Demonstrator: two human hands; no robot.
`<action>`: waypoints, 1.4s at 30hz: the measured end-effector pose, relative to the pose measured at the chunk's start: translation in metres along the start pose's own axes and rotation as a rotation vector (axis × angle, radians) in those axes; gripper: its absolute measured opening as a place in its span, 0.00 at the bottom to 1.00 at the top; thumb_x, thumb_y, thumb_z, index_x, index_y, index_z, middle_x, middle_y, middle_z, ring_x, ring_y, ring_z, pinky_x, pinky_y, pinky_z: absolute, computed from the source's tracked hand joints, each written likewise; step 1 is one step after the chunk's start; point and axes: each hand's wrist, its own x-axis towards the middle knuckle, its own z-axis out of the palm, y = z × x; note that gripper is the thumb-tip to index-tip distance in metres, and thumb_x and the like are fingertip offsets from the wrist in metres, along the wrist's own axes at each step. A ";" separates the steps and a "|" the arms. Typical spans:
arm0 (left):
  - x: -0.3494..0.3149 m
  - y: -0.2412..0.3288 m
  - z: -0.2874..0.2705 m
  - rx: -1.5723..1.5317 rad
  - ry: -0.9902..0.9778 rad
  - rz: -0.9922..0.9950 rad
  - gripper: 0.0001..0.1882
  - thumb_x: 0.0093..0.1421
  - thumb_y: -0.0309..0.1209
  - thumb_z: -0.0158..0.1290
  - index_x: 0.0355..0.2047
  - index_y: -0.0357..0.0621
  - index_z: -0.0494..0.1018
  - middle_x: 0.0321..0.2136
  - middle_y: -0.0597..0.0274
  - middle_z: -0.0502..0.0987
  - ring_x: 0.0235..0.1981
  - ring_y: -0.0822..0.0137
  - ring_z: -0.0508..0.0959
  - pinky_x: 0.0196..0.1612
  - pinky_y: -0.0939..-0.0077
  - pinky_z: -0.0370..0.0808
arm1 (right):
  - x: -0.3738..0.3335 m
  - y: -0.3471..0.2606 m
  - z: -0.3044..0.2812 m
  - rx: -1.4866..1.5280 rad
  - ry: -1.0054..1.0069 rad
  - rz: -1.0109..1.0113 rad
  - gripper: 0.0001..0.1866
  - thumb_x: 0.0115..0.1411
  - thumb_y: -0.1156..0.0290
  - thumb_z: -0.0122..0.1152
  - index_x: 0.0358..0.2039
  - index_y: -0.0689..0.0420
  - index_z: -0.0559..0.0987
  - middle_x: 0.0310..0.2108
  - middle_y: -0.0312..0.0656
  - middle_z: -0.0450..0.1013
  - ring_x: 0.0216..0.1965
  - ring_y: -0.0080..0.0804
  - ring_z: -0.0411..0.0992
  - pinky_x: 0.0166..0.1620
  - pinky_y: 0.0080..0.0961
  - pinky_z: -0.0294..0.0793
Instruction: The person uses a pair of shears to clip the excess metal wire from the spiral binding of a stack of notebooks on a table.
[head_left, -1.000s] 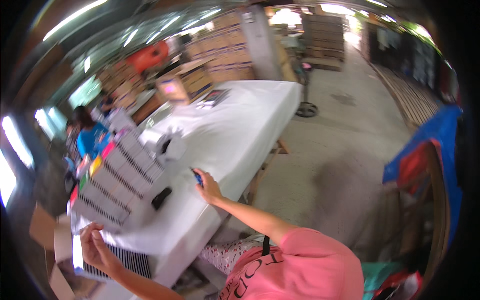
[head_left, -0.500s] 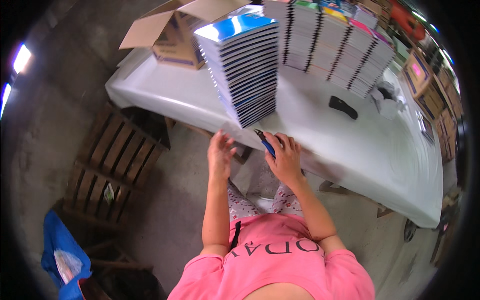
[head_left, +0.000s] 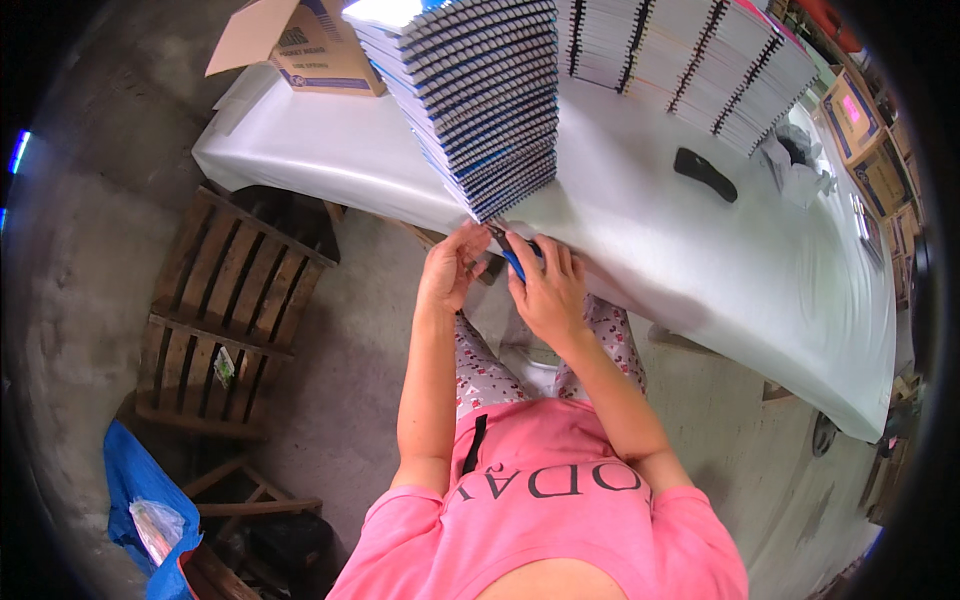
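Note:
A tall stack of spiral-bound notebooks (head_left: 490,110), with blue covers and coil spines facing me, stands near the front edge of the table. My right hand (head_left: 552,290) is closed round small cutting pliers (head_left: 513,262) with blue handles. Their dark jaws point at the coil ends at the bottom corner of the stack. Just left of the jaws, my left hand (head_left: 450,268) has its fingertips bent together at that same corner. What they pinch, if anything, is too small to make out.
A white cover drapes the table (head_left: 650,240). More bound book stacks (head_left: 690,60) stand behind, a black flat object (head_left: 705,174) lies to the right, and an open cardboard box (head_left: 325,50) is at back left. A wooden slatted pallet (head_left: 225,320) rests on the floor left.
My left hand has gone from spread fingers in the air to the stack's bottom corner. The pliers in my right hand have moved left to the same corner. My view has tilted down.

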 end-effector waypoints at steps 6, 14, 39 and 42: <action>0.005 0.003 -0.002 0.060 0.018 0.008 0.14 0.58 0.44 0.54 0.36 0.48 0.75 0.33 0.70 0.77 0.38 0.74 0.73 0.38 0.75 0.66 | 0.001 -0.001 0.011 0.003 0.031 0.014 0.28 0.53 0.64 0.59 0.56 0.46 0.68 0.45 0.41 0.65 0.43 0.38 0.65 0.43 0.39 0.63; 0.010 0.004 -0.005 0.089 0.030 0.040 0.10 0.57 0.42 0.55 0.32 0.52 0.73 0.28 0.72 0.76 0.34 0.76 0.73 0.37 0.75 0.67 | 0.000 0.000 0.011 -0.005 0.047 0.016 0.28 0.50 0.63 0.61 0.55 0.46 0.69 0.45 0.40 0.66 0.42 0.36 0.65 0.42 0.39 0.62; -0.002 0.010 -0.002 0.245 0.058 0.153 0.12 0.58 0.39 0.55 0.37 0.44 0.76 0.35 0.68 0.78 0.40 0.75 0.74 0.38 0.78 0.69 | 0.010 0.005 0.005 0.503 -0.037 0.168 0.23 0.54 0.67 0.58 0.52 0.53 0.72 0.34 0.45 0.71 0.34 0.41 0.72 0.36 0.37 0.72; -0.003 0.003 -0.004 0.207 0.019 0.202 0.11 0.58 0.36 0.57 0.37 0.43 0.77 0.35 0.68 0.78 0.39 0.75 0.75 0.38 0.80 0.69 | 0.003 0.001 -0.013 0.165 0.029 0.080 0.28 0.48 0.67 0.62 0.53 0.47 0.71 0.42 0.41 0.67 0.44 0.36 0.67 0.47 0.40 0.64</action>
